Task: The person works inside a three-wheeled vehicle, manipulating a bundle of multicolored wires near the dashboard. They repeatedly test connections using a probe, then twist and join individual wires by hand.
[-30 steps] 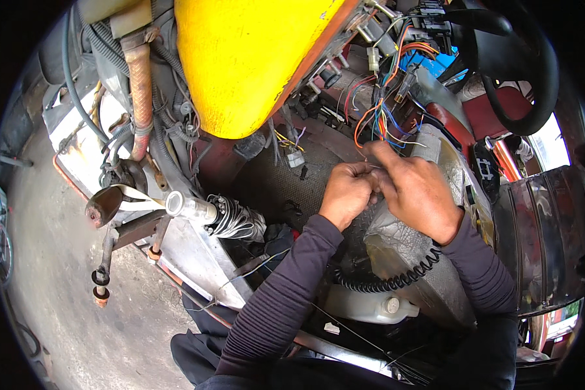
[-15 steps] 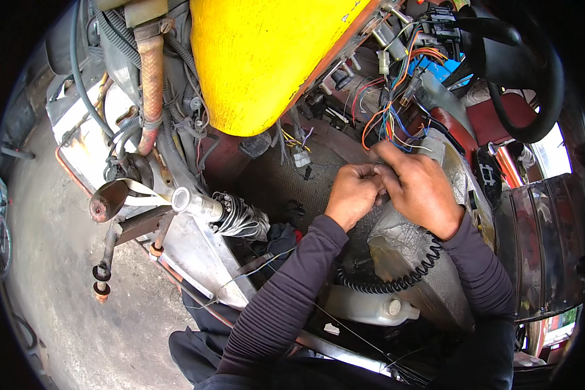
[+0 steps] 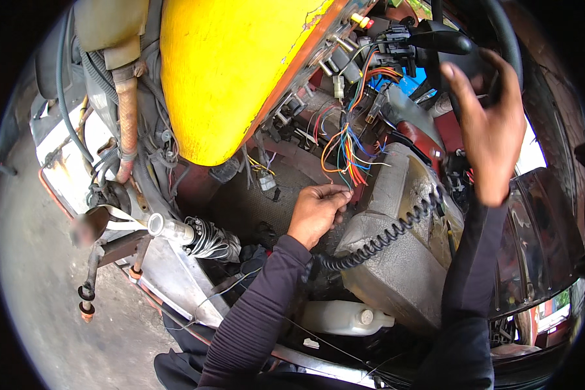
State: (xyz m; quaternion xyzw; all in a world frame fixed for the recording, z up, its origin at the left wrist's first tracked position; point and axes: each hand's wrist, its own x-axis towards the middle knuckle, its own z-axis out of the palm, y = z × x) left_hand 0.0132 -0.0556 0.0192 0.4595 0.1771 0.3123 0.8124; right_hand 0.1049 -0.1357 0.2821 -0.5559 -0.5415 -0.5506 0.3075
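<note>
We pinch the loose multicoloured wire bundle point(image 3: 346, 156) with our left hand point(image 3: 315, 211); our right hand point(image 3: 491, 127) hangs open by the black steering wheel point(image 3: 500, 39); wiring looks unfinished.

The yellow tank point(image 3: 234, 71) is glossy painted metal, chipped at its right edge. The pipe point(image 3: 127, 117) at the left is rusty, rough metal. The wires point(image 3: 348, 153) wear smooth coloured plastic. The coiled cable point(image 3: 383, 237) is matt black. The sleeves point(image 3: 260, 318) are dark ribbed cloth.
</note>
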